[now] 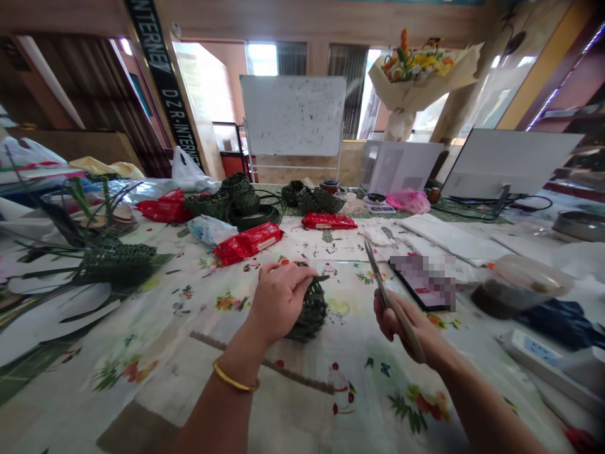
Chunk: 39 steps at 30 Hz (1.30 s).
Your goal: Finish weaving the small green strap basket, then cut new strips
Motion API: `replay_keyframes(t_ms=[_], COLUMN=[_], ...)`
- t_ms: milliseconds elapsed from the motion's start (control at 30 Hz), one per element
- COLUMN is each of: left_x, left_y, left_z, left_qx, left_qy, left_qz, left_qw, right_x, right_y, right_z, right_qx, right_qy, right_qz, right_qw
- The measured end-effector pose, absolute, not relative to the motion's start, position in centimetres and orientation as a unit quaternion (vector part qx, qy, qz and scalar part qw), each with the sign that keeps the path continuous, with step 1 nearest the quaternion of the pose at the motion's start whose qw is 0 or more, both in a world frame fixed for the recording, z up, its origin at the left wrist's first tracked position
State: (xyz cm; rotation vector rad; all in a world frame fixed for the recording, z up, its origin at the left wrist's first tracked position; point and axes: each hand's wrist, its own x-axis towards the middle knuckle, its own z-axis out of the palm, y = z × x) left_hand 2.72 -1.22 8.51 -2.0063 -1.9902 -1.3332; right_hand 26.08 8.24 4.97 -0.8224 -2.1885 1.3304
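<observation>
A small round basket [311, 316], woven from dark green strips, rests on the patterned tablecloth [350, 328] in front of me. My left hand [280, 297] is closed over its left side and top, hiding much of it. A short green strip end pokes out near the thumb. To the right and apart from the basket, my right hand [411, 325] grips a pair of scissors [377, 268] by the handles. The blades point up and away from me and look closed together.
More woven green pieces [118, 258] lie at the left, others [236, 192] at the back. Red packets [249, 243] sit beyond my left hand. Right of the scissors are a phone [420, 284], a plastic container [524, 284] and a power strip [539, 353].
</observation>
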Motion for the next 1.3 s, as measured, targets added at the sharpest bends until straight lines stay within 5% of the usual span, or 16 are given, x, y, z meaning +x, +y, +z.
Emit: replay_keyframes(t_ms=[233,433,633,767,967,1300], left_x=[2.3,2.4,2.8,3.0,3.5,5.2], left_y=[-0.5,0.3,-0.9,-0.8,0.1,-0.1], left_z=[7.8,7.0,7.8,7.8,7.3,7.2], left_qx=[-0.654,-0.615,-0.736,-0.598,-0.366,-0.373], left_qy=[-0.63,-0.62,-0.575,-0.651,-0.592,-0.557], left_qz=[-0.418,-0.479,-0.351,-0.461,-0.626,-0.618], left_qw=[-0.028,-0.091,-0.059,-0.077,-0.351,-0.411], right_x=[27.0,25.9,24.9,25.2,24.5,23.1], right_y=[8.1,7.7,7.3,7.1,6.1,5.4], right_z=[5.4,4.7,4.3,4.2,4.2,3.5], right_qx=[-0.193,-0.213,-0.201,-0.173,-0.17,-0.297], right_qy=[-0.841,-0.813,-0.773,-0.77,-0.782,-0.811], right_qz=[0.505,0.54,0.578,0.58,0.58,0.487], right_qw=[-0.002,0.047,0.166,0.2,0.153,0.13])
